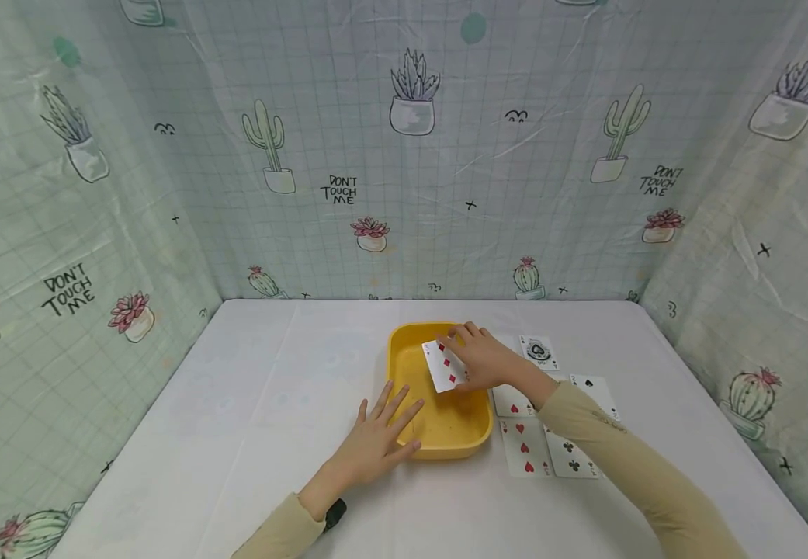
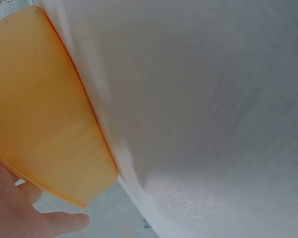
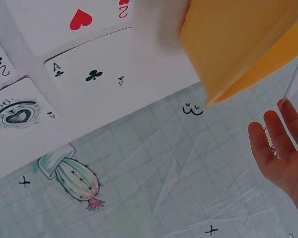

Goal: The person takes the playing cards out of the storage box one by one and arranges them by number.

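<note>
My right hand (image 1: 483,361) pinches a diamonds playing card (image 1: 438,371) over the yellow plastic tub (image 1: 438,450). The card tilts, face showing in the head view; in the right wrist view only a sliver of the card (image 3: 297,82) shows beside the fingers. My left hand (image 1: 369,442) lies at the tub's near left corner, fingers spread and holding nothing. Its fingertips reach over the rim; whether they press on it I cannot tell. The left wrist view shows this hand (image 2: 12,210) beside the tub's wall (image 2: 49,104).
Several face-up cards lie right of the tub on the white table (image 1: 292,435): a three of hearts (image 1: 525,450), an ace of spades (image 1: 539,352), an ace of clubs (image 3: 94,75), partly under my right arm. A printed cloth (image 1: 445,194) hangs behind the table.
</note>
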The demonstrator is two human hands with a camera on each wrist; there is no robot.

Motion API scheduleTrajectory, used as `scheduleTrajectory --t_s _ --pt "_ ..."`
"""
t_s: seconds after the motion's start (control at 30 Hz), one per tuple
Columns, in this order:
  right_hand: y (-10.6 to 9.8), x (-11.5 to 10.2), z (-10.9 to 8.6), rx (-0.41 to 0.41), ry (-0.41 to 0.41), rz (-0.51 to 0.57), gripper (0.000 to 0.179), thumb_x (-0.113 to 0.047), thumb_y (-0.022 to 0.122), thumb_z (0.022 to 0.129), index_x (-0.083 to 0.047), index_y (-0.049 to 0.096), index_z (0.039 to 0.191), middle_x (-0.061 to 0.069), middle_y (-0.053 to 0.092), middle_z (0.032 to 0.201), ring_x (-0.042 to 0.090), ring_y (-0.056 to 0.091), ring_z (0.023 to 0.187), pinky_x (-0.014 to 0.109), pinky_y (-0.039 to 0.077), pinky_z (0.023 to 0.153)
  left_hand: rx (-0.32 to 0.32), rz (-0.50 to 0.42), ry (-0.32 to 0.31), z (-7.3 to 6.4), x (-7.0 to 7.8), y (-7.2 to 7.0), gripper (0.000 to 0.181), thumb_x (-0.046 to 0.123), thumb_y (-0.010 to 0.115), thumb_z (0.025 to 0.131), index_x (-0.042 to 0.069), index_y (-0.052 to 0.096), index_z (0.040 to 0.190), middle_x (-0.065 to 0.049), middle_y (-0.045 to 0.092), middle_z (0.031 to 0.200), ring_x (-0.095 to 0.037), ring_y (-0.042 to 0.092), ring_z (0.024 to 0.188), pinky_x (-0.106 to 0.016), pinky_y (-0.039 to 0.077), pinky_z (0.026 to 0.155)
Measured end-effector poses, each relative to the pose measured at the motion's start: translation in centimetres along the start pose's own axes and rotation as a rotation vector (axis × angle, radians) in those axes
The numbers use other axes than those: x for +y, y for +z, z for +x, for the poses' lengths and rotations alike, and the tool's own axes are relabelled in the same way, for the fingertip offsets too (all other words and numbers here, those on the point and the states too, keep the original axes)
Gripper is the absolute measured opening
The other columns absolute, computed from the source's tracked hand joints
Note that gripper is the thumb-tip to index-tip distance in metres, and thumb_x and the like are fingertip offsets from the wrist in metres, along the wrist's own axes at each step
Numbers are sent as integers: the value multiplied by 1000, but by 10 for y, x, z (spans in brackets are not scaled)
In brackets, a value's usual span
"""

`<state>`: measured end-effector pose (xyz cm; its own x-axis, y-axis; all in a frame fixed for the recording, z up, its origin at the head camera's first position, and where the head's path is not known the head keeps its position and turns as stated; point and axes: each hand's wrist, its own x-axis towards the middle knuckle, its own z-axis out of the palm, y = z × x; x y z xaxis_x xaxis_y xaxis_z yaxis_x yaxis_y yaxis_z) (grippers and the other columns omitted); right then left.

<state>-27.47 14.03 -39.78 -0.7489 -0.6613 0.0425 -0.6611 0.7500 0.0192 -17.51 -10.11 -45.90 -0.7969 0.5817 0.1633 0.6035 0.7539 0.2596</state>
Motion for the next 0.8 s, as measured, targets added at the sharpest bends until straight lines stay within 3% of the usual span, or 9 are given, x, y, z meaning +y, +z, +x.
scheduleTrajectory --t_s 0.17,0.37,0.8 --pt "-7 5 -18 35 5 4 86 -46 71 68 -10 35 137 13 40 128 29 37 115 49 38 94 -3 2 -1 0 2 -1 59 49 40 90 27 24 142 -8 17 150 -33 5 139 -68 21 95" --pt "-14 4 -37 18 18 49 88 -42 72 67 -9 31 138 13 38 129 30 35 117 51 34 97 -16 5 -10 -1 4 -2 59 52 36 91 26 23 142 -7 15 151 -32 3 139 -67 20 96" --pt "-23 12 -81 86 19 19 92 -42 72 67 -9 27 140 12 39 128 28 36 115 50 37 92 -13 0 1 -2 3 -3 60 55 31 91 26 22 142 -8 15 150 -33 4 139 -67 20 96"
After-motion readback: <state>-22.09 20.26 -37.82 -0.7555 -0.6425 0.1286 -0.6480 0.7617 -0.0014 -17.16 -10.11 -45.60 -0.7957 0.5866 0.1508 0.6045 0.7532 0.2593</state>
